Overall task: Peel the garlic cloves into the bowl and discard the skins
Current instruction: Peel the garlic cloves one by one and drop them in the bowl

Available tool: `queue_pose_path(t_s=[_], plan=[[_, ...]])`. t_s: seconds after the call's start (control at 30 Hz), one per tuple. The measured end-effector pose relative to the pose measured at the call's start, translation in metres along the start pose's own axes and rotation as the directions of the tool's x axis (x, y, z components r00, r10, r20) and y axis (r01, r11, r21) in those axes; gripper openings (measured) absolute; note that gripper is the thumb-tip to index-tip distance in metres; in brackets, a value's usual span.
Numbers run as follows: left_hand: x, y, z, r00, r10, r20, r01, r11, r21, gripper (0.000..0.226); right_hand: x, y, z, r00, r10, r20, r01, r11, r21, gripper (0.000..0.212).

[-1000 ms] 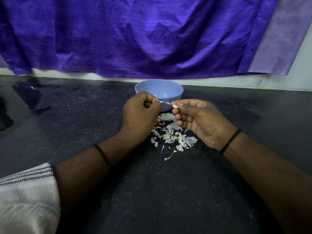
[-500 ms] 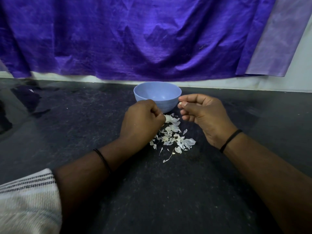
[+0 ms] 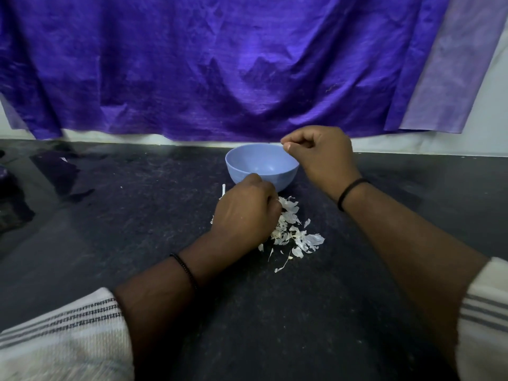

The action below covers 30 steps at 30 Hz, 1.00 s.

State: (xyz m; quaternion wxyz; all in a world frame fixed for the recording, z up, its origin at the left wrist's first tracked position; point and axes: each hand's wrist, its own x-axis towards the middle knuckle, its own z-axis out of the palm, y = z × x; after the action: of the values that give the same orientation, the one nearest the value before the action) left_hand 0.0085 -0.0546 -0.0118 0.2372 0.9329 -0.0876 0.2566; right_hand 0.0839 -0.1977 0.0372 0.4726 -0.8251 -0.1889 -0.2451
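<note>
From the head camera, a purple cloth (image 3: 220,64) is seen hung across the back wall, its hem dropping to the rear edge of a dark tabletop (image 3: 110,229). A blue bowl (image 3: 261,166) is set on the tabletop near the cloth, and a heap of garlic skins (image 3: 291,229) is spread just in front of it, with a few loose scraps scattered towards the camera. A single pale strip (image 3: 223,189) is left lying beside the bowl's left side.

The left hand (image 3: 244,213) is lowered onto the left part of the skins, so that part of the heap is covered by it; its fingers are curled under, and whether anything is held there cannot be told. The right hand (image 3: 321,152) is raised over the bowl's right rim, fingers curled, thumb and forefinger pressed together at the tip. A clove in that grip cannot be made out. Black bands are worn on both wrists, and striped sleeves are seen at the bottom corners.
</note>
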Motion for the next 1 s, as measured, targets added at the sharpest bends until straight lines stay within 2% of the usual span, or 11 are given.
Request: queue_pose_path(t_s=[0.1,0.23,0.4,0.53,0.6,0.67,0.9,1.0], plan=[[0.001,-0.005,0.001,0.999,0.019,-0.031,-0.019,1.000,0.011,0.019,0.011,0.003,0.008,0.998,0.008,0.069,-0.003,0.997,-0.074,0.011],[0.004,-0.010,-0.002,0.999,0.019,-0.026,-0.018,1.000,0.011,0.007,0.009,0.002,0.006,1.000,0.006,0.005,-0.006,0.999,-0.034,0.013],[0.006,-0.017,-0.004,0.997,0.034,-0.069,-0.033,0.999,0.014,0.014,-0.026,-0.005,-0.010,1.000,0.009,0.018,-0.009,1.000,0.000,0.031],[0.007,-0.012,-0.003,0.998,0.046,-0.032,-0.046,0.999,0.005,0.033,-0.051,0.005,-0.016,0.997,0.062,0.049,-0.062,0.998,0.016,0.016],[0.008,-0.014,-0.002,0.997,0.080,-0.001,-0.080,0.997,0.015,0.028,-0.055,0.014,-0.018,0.992,0.086,0.093,-0.085,0.996,-0.012,0.011],[0.009,-0.019,-0.002,0.997,0.080,0.003,-0.079,0.996,-0.030,0.010,-0.056,0.022,-0.020,0.986,0.079,0.150,-0.068,0.995,-0.077,0.008],[0.010,-0.032,-0.012,0.999,0.030,0.017,-0.027,0.984,-0.179,0.021,-0.063,0.028,-0.012,0.948,0.067,0.312,-0.017,0.987,-0.161,0.012],[0.011,-0.035,-0.017,1.000,0.013,-0.003,-0.013,0.975,-0.220,0.014,-0.066,0.027,-0.005,0.931,0.048,0.363,0.013,0.987,-0.162,0.012]])
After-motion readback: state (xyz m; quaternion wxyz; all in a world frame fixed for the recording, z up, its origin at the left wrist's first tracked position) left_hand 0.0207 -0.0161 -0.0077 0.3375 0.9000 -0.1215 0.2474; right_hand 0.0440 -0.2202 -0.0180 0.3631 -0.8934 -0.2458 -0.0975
